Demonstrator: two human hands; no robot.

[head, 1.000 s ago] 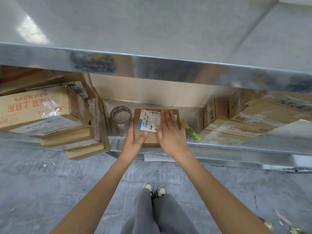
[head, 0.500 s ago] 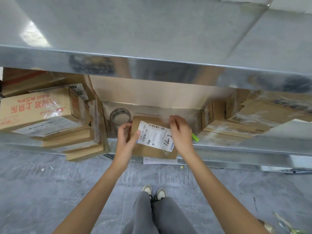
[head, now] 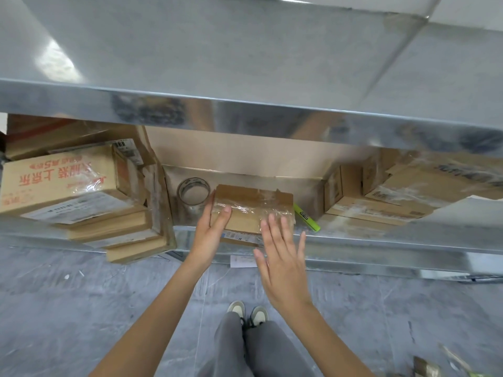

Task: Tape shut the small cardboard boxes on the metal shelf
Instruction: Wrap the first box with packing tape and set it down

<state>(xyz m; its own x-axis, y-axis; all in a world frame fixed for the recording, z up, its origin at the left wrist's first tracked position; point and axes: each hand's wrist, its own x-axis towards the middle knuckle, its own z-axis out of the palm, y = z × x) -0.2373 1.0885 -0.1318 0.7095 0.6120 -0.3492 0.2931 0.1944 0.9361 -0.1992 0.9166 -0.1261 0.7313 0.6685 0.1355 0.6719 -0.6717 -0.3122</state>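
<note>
Your left hand (head: 211, 235) is extended forward with the forearm rising from the lower left. Its fingers are straight and together, laid along the left side of the box (head: 253, 210), with the thumb resting on the box's top face. Your right hand (head: 283, 265) is raised nearer to you, back of the hand toward the camera, the fingers straight and slightly spread and the thumb out to the left. Its fingertips overlap the near right part of the box; whether they touch it cannot be told. Your right forearm runs in from the lower right. Both forearms are bare.
</note>
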